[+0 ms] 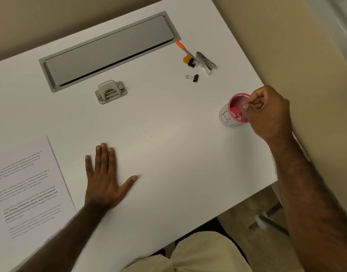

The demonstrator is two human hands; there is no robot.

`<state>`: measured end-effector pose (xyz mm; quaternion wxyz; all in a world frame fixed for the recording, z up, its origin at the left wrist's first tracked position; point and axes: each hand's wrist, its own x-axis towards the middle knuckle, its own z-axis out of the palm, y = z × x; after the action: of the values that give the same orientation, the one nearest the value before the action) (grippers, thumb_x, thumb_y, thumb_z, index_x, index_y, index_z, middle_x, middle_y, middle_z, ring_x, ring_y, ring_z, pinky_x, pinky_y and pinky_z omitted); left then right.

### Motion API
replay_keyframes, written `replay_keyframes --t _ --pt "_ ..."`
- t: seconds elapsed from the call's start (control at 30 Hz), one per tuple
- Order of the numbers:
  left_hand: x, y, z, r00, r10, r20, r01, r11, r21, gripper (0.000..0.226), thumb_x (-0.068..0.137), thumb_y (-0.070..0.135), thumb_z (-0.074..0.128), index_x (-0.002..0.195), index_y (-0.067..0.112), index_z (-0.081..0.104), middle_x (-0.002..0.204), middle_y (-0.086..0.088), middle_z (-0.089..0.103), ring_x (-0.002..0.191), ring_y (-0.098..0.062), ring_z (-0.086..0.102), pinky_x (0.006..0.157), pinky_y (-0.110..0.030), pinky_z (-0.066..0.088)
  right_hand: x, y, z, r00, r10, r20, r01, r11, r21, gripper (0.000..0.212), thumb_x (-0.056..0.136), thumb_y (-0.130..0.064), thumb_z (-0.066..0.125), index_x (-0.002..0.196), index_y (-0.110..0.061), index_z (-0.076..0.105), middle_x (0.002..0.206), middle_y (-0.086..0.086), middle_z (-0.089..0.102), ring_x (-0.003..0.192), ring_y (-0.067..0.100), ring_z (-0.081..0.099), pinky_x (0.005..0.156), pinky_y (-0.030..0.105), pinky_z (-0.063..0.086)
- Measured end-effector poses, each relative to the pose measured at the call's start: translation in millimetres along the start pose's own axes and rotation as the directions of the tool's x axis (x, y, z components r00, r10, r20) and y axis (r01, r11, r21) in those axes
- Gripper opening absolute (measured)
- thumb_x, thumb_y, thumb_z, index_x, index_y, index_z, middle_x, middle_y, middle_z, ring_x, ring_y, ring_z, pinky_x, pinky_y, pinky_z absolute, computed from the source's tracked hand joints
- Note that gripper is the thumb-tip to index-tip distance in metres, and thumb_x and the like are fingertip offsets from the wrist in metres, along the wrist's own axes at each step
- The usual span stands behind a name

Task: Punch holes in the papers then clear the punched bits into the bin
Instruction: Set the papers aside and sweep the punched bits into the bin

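Pinching paper bits over round pink bin (235,112) — right hand (270,112); left hand (103,177) flat.

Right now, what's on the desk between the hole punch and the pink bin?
Nothing: in the head view only bare desk lies between the hole punch and the pink bin. The binder clip sits farther back.

An office: white desk (168,134) with cable hatch (109,50), hole punch (111,92), stapler (206,62).
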<state>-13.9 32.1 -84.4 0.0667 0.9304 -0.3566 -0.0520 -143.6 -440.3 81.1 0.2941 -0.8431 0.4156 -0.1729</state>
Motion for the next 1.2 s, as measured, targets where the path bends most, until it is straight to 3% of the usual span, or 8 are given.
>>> replay_keyframes --t 0.2,0.37,0.53,0.67,0.87,1.07,1.2 --pt "0.3 -0.5 0.6 1.000 -0.005 -0.002 0.005 1.000 0.002 0.118 0.095 0.085 0.041 0.175 0.006 0.003 0.184 -0.015 -0.003 0.172 -0.035 0.001 0.136 -0.064 -0.001 2.4 3.4 5.2 0.998 -0.058 0.003 0.058 0.998 -0.039 0.021 0.081 -0.001 0.065 0.090 -0.019 0.064 0.080 -0.004 0.069 0.066 0.002 0.063 0.064 0.000 0.046" --pt "0.2 -0.2 0.7 1.000 -0.004 -0.004 0.004 1.000 -0.006 0.118 0.095 0.085 0.042 0.175 0.006 0.004 0.184 -0.015 -0.003 0.172 -0.035 0.002 0.135 -0.065 0.001 0.8 6.0 7.5 0.997 -0.072 0.009 0.072 0.996 -0.056 0.022 0.083 -0.001 0.066 0.092 -0.020 0.064 0.081 -0.005 0.068 0.066 -0.003 0.060 0.065 0.001 0.048" --pt "0.5 0.1 -0.4 1.000 -0.011 0.000 0.011 1.000 -0.012 0.117 0.096 0.085 0.039 0.175 0.007 0.003 0.184 -0.014 -0.004 0.172 -0.034 0.001 0.136 -0.064 0.001 -2.1 3.1 6.1 0.997 -0.079 0.003 0.079 0.995 -0.056 0.025 0.081 0.002 0.059 0.094 -0.018 0.068 0.083 -0.005 0.069 0.067 0.006 0.062 0.066 -0.004 0.044" --pt "0.5 -0.4 -0.1 1.000 -0.011 0.006 0.011 1.000 -0.019 0.116 0.096 0.086 0.038 0.175 0.007 0.002 0.184 -0.014 -0.004 0.172 -0.034 0.000 0.135 -0.066 0.003 -5.0 2.5 6.1 0.996 -0.086 -0.025 0.085 0.996 -0.030 0.021 0.083 -0.001 0.063 0.096 -0.015 0.069 0.086 -0.005 0.069 0.069 -0.002 0.063 0.067 -0.003 0.046" --pt "0.6 -1.8 0.7 1.000 -0.005 0.008 0.005 1.000 -0.016 0.116 0.097 0.085 0.039 0.175 0.007 0.002 0.184 -0.014 -0.005 0.172 -0.034 0.000 0.135 -0.067 0.003 -6.2 1.8 6.2 0.996 -0.088 -0.025 0.087 0.995 -0.044 0.016 0.084 -0.006 0.065 0.094 -0.018 0.069 0.085 -0.004 0.070 0.069 0.011 0.064 0.066 -0.003 0.045" --pt "0.4 -1.7 -0.2 1.000 -0.004 0.013 0.004 1.000 -0.018 0.115 0.098 0.085 0.036 0.175 0.007 0.002 0.184 -0.015 -0.005 0.172 -0.034 -0.001 0.135 -0.067 0.004 -8.1 -3.9 6.2 0.995 -0.073 -0.065 0.069 0.996 -0.054 0.016 0.087 -0.012 0.059 0.094 -0.016 0.073 0.085 -0.008 0.070 0.068 0.007 0.064 0.067 -0.004 0.044" --pt "0.3 -1.1 -1.7 1.000 -0.001 0.009 0.001 1.000 -0.015 0.115 0.098 0.085 0.037 0.175 0.007 0.003 0.184 -0.015 -0.004 0.172 -0.034 0.000 0.135 -0.066 0.003 -10.3 -8.8 6.1 0.991 -0.032 -0.128 0.030 0.999 -0.016 0.012 0.085 -0.011 0.061 0.092 -0.015 0.070 0.080 -0.006 0.069 0.061 -0.006 0.063 0.063 0.001 0.047"
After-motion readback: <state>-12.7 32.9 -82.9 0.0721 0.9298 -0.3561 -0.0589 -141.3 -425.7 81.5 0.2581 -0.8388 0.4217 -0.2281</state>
